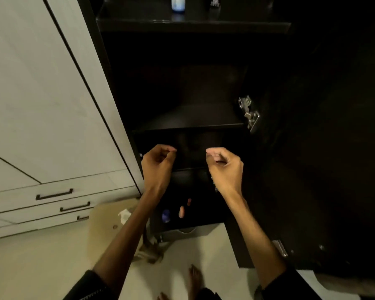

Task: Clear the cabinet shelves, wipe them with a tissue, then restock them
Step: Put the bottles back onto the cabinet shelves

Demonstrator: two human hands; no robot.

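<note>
Nearest: bare feet on the pale floor (pixel 52 263), tan cardboard box (pixel 108 217) low left with a crumpled white tissue (pixel 124 215) on it.

Left hand (pixel 157 163) and right hand (pixel 224 166) are both raised in front of the dark cabinet (pixel 312 148), level with each other, a gap between them. Fingers on each are loosely curled, tips facing inward; neither holds anything I can make out.

Key relation: the tissue lies below and left of the left hand, so the left hand is nearer if wiping comes next.

Behind the hands, the middle shelf (pixel 188 124) looks bare but is too dark to be sure. Lower compartment shows a few small blurred coloured items, unidentifiable. Farthest, the top shelf (pixel 193 23) carries a white-and-blue bottle (pixel 178 4) plus a small shiny object (pixel 214 2), well above both hands.

Judgement: shelves only partly handled.
</note>
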